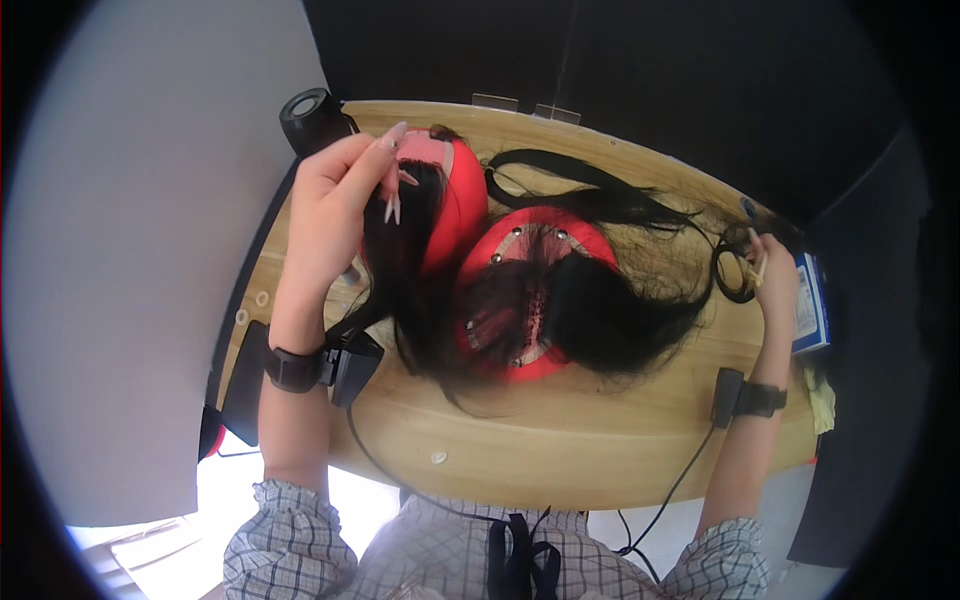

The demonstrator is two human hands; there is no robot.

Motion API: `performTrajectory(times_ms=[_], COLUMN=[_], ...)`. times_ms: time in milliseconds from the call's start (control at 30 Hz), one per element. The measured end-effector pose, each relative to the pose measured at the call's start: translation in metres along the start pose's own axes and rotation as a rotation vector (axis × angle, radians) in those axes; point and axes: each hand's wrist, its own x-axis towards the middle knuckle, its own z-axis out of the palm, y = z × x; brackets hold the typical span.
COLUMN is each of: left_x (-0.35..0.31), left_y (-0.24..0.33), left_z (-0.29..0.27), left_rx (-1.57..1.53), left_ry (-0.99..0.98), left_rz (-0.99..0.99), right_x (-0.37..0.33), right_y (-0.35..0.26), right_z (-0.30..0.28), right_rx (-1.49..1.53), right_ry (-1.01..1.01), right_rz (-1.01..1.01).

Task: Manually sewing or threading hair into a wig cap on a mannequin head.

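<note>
My left hand (335, 190) is raised over the red wig block (468, 185) at the back left. Its thumb and index finger are pressed together, the other long-nailed fingers curl below, and what they pinch is too fine to make out. Long black hair (400, 250) hangs from that block under the hand. A second red block (590, 232) stands in the middle, with a pinned net cap and black hair (615, 320) spread to its right. My right hand (775, 280) is closed at the far right beside a dark loop (733, 268); a slim dark object shows at its fingertips.
A long black hair bundle (570, 175) lies along the back of the wooden table (560, 430). Behind my left hand stands a black cylinder (308, 115). A blue-white box (812, 305) is at the right edge. Cables run from both wrist bands. Dark panels surround the table.
</note>
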Motion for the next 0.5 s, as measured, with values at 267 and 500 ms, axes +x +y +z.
performTrajectory(times_ms=[267, 500], left_x=[-0.004, -0.008], left_y=[0.007, 0.013], left_z=[0.011, 0.010], left_rx=[-0.253, -0.606], left_ry=[-0.254, -0.465], left_rz=[-0.085, -0.074], right_x=[0.000, -0.011], right_y=[-0.088, -0.227], right_z=[-0.038, -0.099], right_rx=[1.049, 1.294], right_ry=[0.045, -0.394], right_rz=[0.161, -0.310])
